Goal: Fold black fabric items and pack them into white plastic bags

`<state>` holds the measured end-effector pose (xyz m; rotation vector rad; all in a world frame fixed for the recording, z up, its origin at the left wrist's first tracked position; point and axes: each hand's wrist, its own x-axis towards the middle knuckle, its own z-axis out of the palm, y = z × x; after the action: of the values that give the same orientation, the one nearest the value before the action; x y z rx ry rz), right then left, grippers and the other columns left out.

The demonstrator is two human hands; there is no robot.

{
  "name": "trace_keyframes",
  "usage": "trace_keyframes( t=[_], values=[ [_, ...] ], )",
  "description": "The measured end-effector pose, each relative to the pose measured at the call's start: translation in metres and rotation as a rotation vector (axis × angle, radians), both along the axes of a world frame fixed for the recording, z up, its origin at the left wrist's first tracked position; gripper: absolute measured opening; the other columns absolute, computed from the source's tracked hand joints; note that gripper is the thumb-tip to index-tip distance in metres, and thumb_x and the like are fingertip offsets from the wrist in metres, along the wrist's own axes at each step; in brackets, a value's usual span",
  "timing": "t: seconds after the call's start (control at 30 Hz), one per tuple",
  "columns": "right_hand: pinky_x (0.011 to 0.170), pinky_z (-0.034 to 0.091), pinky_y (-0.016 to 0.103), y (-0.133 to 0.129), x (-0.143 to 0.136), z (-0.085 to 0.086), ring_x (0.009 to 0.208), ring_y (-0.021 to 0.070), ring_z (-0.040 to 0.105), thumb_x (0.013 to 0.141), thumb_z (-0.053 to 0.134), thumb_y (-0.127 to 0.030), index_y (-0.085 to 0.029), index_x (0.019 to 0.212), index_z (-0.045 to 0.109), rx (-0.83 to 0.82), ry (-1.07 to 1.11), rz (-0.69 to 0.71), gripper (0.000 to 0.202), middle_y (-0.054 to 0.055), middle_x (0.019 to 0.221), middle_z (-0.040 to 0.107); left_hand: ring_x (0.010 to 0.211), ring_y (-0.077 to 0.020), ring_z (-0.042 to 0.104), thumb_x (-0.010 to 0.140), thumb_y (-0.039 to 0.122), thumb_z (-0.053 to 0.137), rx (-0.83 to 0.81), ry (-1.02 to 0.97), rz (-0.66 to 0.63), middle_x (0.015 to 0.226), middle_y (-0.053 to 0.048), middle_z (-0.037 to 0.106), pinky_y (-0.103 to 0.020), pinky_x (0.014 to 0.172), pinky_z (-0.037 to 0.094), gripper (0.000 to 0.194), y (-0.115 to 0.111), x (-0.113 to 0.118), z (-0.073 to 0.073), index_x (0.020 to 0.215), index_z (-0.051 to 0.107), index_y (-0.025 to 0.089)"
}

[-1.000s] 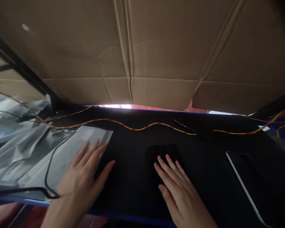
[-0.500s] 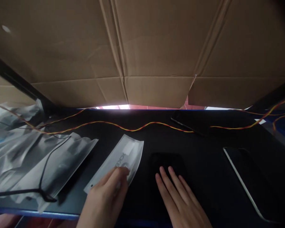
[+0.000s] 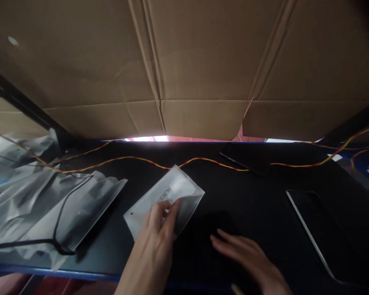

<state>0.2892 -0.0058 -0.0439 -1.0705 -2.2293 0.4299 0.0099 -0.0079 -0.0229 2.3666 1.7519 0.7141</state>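
My left hand (image 3: pixel 158 229) is closed, thumb and forefinger pinching the upper layer of a frosted plastic bag (image 3: pixel 153 196) with grey printed letters. That layer lifts away from a darker part of the bag at its right side. To the right, my right hand (image 3: pixel 246 254) is held sideways with its fingers stretched out, low over a dark rectangular object (image 3: pixel 221 219). That object barely stands out from the black tabletop (image 3: pixel 252 209), and its kind is unclear. Shadow hides most of the space below the palm.
A phone-like slab (image 3: pixel 320 233) with a pale edge lies at right, another dark slab (image 3: pixel 242 157) at the back. Frosted bags (image 3: pixel 80 209) are piled at left. A red-yellow twisted wire (image 3: pixel 129 157) crosses behind; a cardboard panel (image 3: pixel 199 73) hangs over the table.
My left hand has moved right and slightly up, turning the bag and lifting its upper layer. My right hand has gone from lying flat, fingers forward, to tilted sideways, slightly lower and right.
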Motion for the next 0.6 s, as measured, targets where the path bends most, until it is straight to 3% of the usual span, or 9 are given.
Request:
trace_keyframes(
  t=[0.1,0.13,0.17,0.27,0.3,0.37,0.5,0.6],
  values=[
    [0.076,0.071,0.035,0.007,0.006,0.012,0.1,0.0294,0.086,0.107,0.068,-0.033,-0.032,0.141,0.075,0.059,0.135,-0.48,0.035,0.004,0.119,0.086,0.128,-0.0311,0.066,0.098,-0.004,0.035,-0.022,0.014,0.016,0.147,-0.017,0.053,-0.051,0.103,0.066,0.086,-0.002,0.004,-0.008,0.176,0.026,0.031],
    [0.074,0.071,0.036,0.008,0.003,0.014,0.097,0.03,0.086,0.105,0.071,-0.032,-0.032,0.14,0.075,0.129,0.156,-0.583,0.036,0.004,0.117,0.087,0.128,-0.0315,0.066,0.097,-0.005,0.035,-0.021,0.009,0.026,0.147,-0.017,0.053,-0.052,0.103,0.066,0.089,-0.002,0.006,-0.009,0.177,0.023,0.032],
    [0.075,0.071,0.038,0.008,-0.002,0.015,0.099,0.0306,0.085,0.104,0.071,-0.032,-0.032,0.142,0.074,0.199,0.165,-0.599,0.038,0.004,0.119,0.086,0.127,-0.0315,0.067,0.095,-0.007,0.035,-0.014,0.0,0.034,0.145,-0.016,0.054,-0.052,0.102,0.066,0.092,-0.002,0.009,-0.01,0.177,0.021,0.032],
    [0.095,0.066,0.046,0.008,-0.03,0.014,0.124,0.032,0.078,0.106,0.051,-0.024,-0.028,0.154,0.064,0.295,0.137,-0.324,0.05,0.006,0.141,0.078,0.119,-0.0297,0.071,0.091,-0.01,0.037,-0.001,-0.039,0.027,0.139,-0.015,0.057,-0.049,0.096,0.069,0.097,0.001,0.02,-0.009,0.177,0.019,0.032],
    [0.102,0.063,0.048,0.008,-0.042,0.013,0.132,0.0318,0.074,0.103,0.047,-0.017,-0.024,0.157,0.061,0.288,0.098,-0.236,0.056,0.006,0.146,0.076,0.117,-0.029,0.072,0.09,-0.01,0.037,-0.001,-0.053,0.017,0.138,-0.015,0.058,-0.048,0.094,0.07,0.098,0.002,0.023,-0.008,0.177,0.021,0.033],
    [0.099,0.063,0.045,0.007,-0.063,0.008,0.131,0.0307,0.073,0.091,0.048,-0.007,-0.019,0.152,0.063,0.271,-0.015,-0.143,0.065,0.006,0.148,0.075,0.115,-0.0281,0.073,0.085,-0.012,0.037,0.008,-0.073,0.005,0.136,-0.014,0.058,-0.046,0.092,0.071,0.101,0.005,0.026,-0.007,0.175,0.026,0.033],
    [0.083,0.065,0.05,0.005,-0.082,0.001,0.112,0.035,0.077,0.073,0.054,-0.002,-0.019,0.136,0.072,0.199,-0.16,-0.233,0.068,0.008,0.139,0.079,0.118,-0.0279,0.072,0.081,-0.011,0.038,0.052,-0.082,0.023,0.136,-0.014,0.057,-0.045,0.094,0.07,0.098,0.007,0.022,-0.007,0.17,0.036,0.03],
    [0.082,0.065,0.05,0.008,-0.075,0.005,0.108,0.0343,0.077,0.074,0.056,-0.002,-0.02,0.139,0.069,0.145,-0.17,-0.24,0.069,0.009,0.133,0.08,0.114,-0.0279,0.073,0.091,-0.006,0.041,0.052,-0.061,0.042,0.135,-0.014,0.059,-0.045,0.091,0.07,0.081,0.008,0.017,-0.009,0.165,0.044,0.029]
  ],
)
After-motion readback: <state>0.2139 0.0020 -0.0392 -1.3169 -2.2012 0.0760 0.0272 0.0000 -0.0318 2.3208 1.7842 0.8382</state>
